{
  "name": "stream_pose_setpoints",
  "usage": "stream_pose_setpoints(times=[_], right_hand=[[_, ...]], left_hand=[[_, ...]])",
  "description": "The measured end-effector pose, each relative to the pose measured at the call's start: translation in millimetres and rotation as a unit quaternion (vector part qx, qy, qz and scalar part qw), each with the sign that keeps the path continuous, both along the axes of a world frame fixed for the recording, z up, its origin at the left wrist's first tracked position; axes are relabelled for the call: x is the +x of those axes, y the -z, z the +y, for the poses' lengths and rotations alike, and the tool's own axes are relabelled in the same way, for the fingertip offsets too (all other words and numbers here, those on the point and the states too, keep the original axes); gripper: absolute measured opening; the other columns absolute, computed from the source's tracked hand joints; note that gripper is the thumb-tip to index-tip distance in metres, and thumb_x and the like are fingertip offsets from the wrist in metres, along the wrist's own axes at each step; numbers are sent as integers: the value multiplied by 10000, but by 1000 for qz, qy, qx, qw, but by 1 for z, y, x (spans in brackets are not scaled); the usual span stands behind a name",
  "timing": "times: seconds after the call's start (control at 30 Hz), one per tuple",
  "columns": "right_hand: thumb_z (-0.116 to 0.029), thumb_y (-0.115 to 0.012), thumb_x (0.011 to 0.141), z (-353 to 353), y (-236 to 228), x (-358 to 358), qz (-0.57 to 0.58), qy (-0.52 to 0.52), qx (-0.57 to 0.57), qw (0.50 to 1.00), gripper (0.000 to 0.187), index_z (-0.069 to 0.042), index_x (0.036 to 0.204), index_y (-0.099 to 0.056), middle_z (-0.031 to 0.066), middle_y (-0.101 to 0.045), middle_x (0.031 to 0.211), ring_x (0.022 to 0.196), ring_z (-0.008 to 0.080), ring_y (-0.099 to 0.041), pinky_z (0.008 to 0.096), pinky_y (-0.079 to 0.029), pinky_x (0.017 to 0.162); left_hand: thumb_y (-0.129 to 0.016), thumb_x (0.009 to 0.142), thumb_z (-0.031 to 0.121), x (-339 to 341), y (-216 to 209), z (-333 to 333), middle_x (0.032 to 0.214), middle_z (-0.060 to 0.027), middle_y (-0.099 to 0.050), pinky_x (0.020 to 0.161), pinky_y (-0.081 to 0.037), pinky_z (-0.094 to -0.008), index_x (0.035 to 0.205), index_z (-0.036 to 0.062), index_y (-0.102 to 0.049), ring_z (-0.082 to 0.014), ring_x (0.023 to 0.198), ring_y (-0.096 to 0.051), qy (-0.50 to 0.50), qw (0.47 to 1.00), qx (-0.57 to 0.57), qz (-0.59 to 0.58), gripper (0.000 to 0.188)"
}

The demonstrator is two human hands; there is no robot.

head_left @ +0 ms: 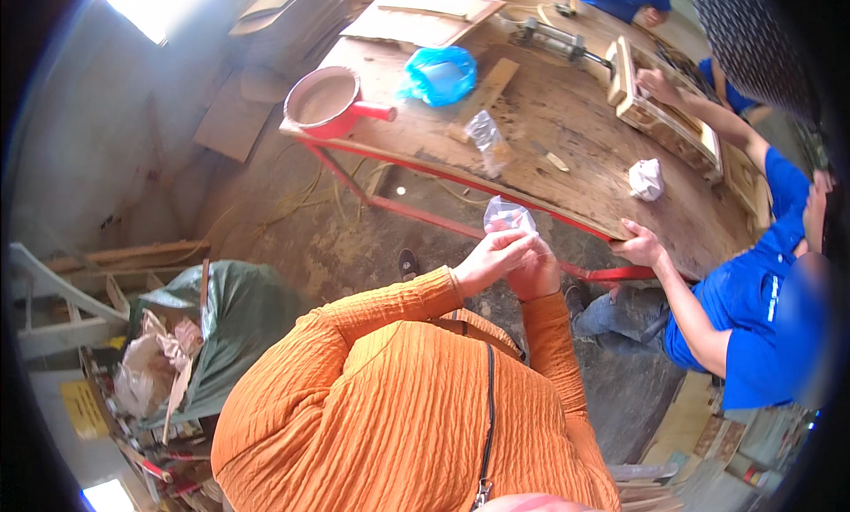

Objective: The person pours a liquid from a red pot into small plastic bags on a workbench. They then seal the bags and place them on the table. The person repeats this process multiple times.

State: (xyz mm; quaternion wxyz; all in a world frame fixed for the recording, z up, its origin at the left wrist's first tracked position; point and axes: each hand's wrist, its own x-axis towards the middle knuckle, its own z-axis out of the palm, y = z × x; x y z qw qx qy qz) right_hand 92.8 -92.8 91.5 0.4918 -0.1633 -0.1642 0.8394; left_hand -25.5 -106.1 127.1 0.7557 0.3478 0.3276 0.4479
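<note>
Both my hands meet in front of my body, just off the near edge of the wooden workbench (567,109). Between them is a small clear plastic bag (508,215) with something pale inside that I cannot make out. My left hand (490,261) pinches the bag's near end, its fingers closed. Curled around the same end, my right hand (537,274) is closed too, partly behind the left. On the bench just beyond lies another clear plastic bag (485,138) with brownish contents. A crumpled white bag (646,180) rests farther right.
A red-rimmed pot (326,103) stands at the bench's left corner, near a blue plastic bag (443,75). At right, a person in blue (744,326) touches the bench edge and a wooden frame (668,123). A green waste sack (243,326) stands at lower left.
</note>
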Motion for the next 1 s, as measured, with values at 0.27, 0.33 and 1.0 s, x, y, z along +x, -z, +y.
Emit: stream_pose_setpoints(times=[0.27,0.33,1.0], right_hand=[[-182,-406,912,-6,-7,-27,-43,-153,83,984,520,40,1373,-313,140,-406,1368,1263,240,-405,392,-315,1049],[-151,-434,881,-4,-21,-31,-39,-189,97,976,595,34,1412,-240,149,-320,1439,1351,253,-286,388,-223,1105],[-134,-483,936,49,31,-370,-223,-219,50,948,276,13,1164,-530,67,-598,1082,969,145,-591,303,-522,809]], left_hand=[[-526,931,315,-60,-8,-3,628,66,-406,491,-267,-204,980,77,-576,-46,528,-353,-86,970,-165,-160,248],[-539,921,308,-92,-7,-4,697,45,-480,518,-335,-205,1001,81,-563,-50,568,-424,-45,963,-162,-209,242],[-496,953,250,-376,30,1,914,-34,-649,693,-514,-237,1012,48,-610,-107,846,-630,-212,966,-125,-73,239]])
